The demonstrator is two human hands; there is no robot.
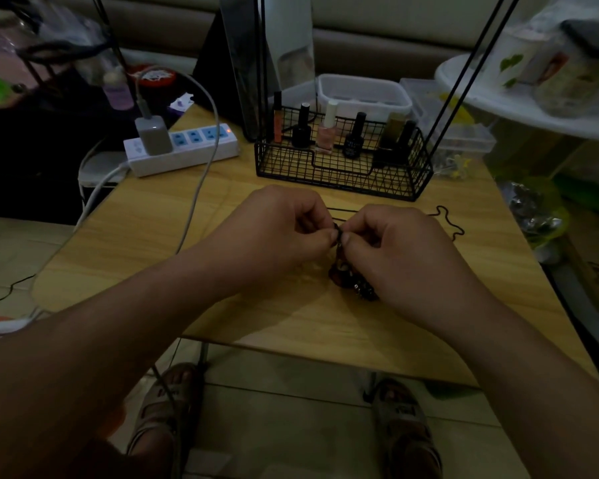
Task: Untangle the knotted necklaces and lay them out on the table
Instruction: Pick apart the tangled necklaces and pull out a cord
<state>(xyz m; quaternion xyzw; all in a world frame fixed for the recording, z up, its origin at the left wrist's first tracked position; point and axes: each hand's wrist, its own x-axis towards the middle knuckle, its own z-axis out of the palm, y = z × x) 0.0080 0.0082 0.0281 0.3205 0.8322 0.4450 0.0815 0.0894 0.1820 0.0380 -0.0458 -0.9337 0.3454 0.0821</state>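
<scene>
A dark tangle of beaded necklaces lies on the wooden table, partly under my right hand. My left hand and my right hand meet above it, each pinching the same spot of thin black cord between thumb and fingertips. From that pinch a black cord runs right across the tabletop in a wavy line. The knot itself is hidden between my fingertips.
A black wire basket with several nail polish bottles stands just behind my hands. A white power strip with a charger and cable lies at the back left. Plastic boxes sit behind the basket. The table's near edge is close below my wrists.
</scene>
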